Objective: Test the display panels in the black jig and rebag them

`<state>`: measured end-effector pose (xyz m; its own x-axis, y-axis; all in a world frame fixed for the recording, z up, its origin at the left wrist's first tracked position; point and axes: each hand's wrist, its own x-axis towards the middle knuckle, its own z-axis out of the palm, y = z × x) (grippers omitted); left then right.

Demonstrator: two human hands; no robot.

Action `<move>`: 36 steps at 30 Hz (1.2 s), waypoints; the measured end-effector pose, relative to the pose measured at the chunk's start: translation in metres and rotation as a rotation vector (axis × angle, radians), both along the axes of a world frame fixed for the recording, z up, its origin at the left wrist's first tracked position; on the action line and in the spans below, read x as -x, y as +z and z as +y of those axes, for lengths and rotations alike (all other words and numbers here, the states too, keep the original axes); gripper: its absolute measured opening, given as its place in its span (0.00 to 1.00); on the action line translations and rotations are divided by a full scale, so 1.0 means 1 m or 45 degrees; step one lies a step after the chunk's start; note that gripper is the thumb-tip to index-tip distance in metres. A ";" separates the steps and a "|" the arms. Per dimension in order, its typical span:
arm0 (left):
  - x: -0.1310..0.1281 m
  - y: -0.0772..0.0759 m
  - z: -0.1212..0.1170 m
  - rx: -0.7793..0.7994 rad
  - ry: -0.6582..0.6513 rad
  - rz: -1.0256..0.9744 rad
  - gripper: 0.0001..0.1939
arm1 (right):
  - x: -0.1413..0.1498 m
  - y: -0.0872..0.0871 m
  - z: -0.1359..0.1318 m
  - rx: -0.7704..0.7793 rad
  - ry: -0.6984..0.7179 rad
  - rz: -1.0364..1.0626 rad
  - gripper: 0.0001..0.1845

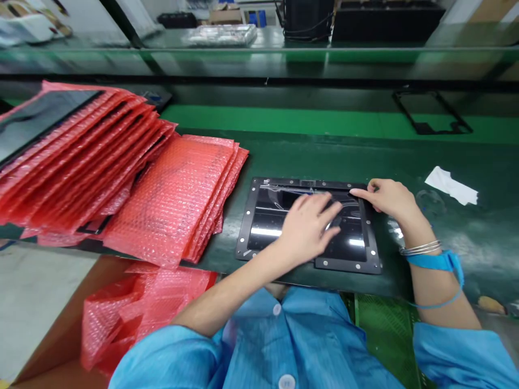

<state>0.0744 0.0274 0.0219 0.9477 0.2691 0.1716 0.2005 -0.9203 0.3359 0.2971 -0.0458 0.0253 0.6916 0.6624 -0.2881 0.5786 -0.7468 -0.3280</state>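
A flat black display panel with a dark frame (247, 224) lies on the green bench before me, small round pale spots along its border. My left hand (310, 224) is over the middle of the glossy screen, fingers spread and slightly blurred; whether it touches the glass I cannot tell. At the panel's upper right corner is my right hand (389, 200), its thumb on the frame and its other fingers curled at the outer edge. Clear film seems to lie on the screen near the left fingertips.
Red bubble-wrap sleeves (170, 194) are stacked to the left, with a taller leaning pile (81, 162) beyond. An open carton below holds loose red bubble wrap (141, 313). A black empty frame (432, 112) lies at the back right, a white paper scrap (452, 185) nearer.
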 end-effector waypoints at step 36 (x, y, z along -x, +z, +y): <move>0.036 0.011 0.113 1.616 0.979 -1.393 0.18 | 0.027 0.006 -0.012 -1.007 0.078 0.991 0.37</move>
